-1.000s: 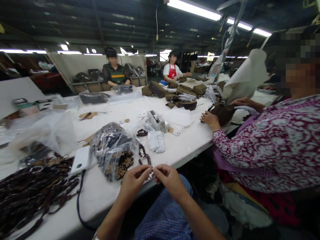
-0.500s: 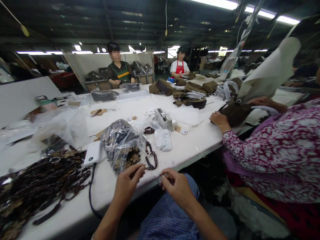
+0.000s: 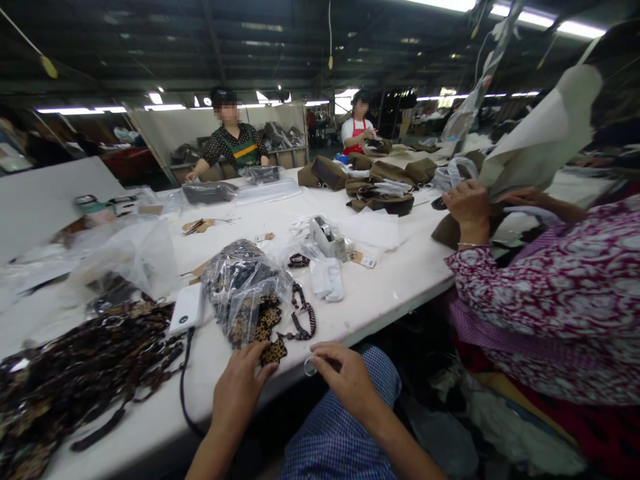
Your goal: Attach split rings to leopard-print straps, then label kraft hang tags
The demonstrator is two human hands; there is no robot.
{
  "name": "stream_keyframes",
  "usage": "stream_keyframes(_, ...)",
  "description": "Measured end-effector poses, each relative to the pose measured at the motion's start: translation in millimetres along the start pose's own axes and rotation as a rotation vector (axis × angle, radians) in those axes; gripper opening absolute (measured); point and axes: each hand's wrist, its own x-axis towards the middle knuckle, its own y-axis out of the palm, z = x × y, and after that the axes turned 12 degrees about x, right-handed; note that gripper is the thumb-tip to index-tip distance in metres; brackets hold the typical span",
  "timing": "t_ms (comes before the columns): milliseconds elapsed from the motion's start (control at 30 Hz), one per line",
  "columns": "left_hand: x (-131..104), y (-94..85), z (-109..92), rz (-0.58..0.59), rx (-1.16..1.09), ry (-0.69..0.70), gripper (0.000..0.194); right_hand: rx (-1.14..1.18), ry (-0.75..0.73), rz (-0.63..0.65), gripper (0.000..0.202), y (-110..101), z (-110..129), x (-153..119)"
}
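Note:
My left hand (image 3: 241,381) pinches a small leopard-print piece (image 3: 275,351) at the table's near edge, between thumb and fingers. Between the thumb and forefinger of my right hand (image 3: 347,381) is a thin round ring (image 3: 309,367), held just off the edge above my lap. A clear plastic bag (image 3: 240,273) with more leopard-print pieces lies right beyond my left hand. Close by on the table rests a dark, banded strap (image 3: 307,320) bent into a loop; whether it joins the leopard-print piece I cannot tell.
A white power bank (image 3: 187,310) with a black cable lies left of the bag, beside a heap of dark straps (image 3: 85,367). Farther back stands a small grey box (image 3: 327,239). At right, a co-worker's sleeve (image 3: 530,287) reaches over the table (image 3: 400,280).
My left hand has moved slightly left and down and now holds the leopard-print piece. My right hand, with the ring, has shifted slightly left. The co-worker's hand at right has risen.

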Motion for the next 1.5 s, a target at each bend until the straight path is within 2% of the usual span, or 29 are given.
stream_keyframes(167, 4.4, 2.6, 3.1, 0.011, -0.294, -0.041, 0.036, -0.022, -0.014, 0.119, 0.01, 17.1, 2.0, 7.1)
stream_keyframes(300, 3.4, -2.1, -7.9, 0.065, -0.576, -0.047, 0.031, 0.003, -0.047, 0.153, 0.01, 23.2, 1.7, 11.5)
stream_keyframes(400, 2.3, -5.1, -17.3, 0.101, -0.7, -0.063, 0.032, 0.03, -0.022, 0.107, 0.012, 20.7, 2.5, 10.6)
stream_keyframes(567, 3.1, -2.1, -25.5, 0.255, -0.889, -0.115, 0.044, 0.099, 0.06, 0.015, 0.014, 12.0, 1.9, 6.7)
stream_keyframes(767, -0.7, -4.2, -29.9, 0.251, -1.01, -0.224, 0.038, 0.159, 0.082, -0.044, 0.019, 7.0, -0.3, 5.9)
stream_keyframes(900, -5.3, -6.2, -35.7, 0.273, -1.081, -0.24, 0.035, 0.185, 0.083, -0.05, 0.02, 7.2, 0.1, 6.0)
stream_keyframes(967, -5.9, -4.0, -38.5, 0.227, -1.092, -0.254, 0.034, 0.196, 0.092, -0.057, 0.021, 8.1, -1.1, 5.4)
stream_keyframes(1067, -5.2, 1.1, -40.6, 0.059, -0.984, -0.249, 0.03, 0.205, 0.118, -0.044, 0.022, 9.6, -4.5, 3.8)
stream_keyframes(1167, -5.2, 1.7, -41.8, -0.116, -0.856, -0.164, 0.02, 0.192, 0.106, -0.072, 0.02, 9.8, -6.7, 2.6)
stream_keyframes(1233, -5.9, -2.0, -43.1, -0.193, -0.818, -0.101, 0.016, 0.174, 0.08, -0.122, 0.02, 9.1, -6.2, 2.4)
stream_keyframes(1367, -5.4, -8.6, -45.9, -0.22, -0.778, -0.004, 0.011, 0.184, 0.122, -0.151, 0.024, 8.7, -2.3, 3.8)
stream_keyframes(1500, -2.8, -1.9, -45.9, -0.218, -0.676, 0.157, 0.011, 0.246, 0.165, -0.134, 0.029, 11.1, 2.9, 5.5)
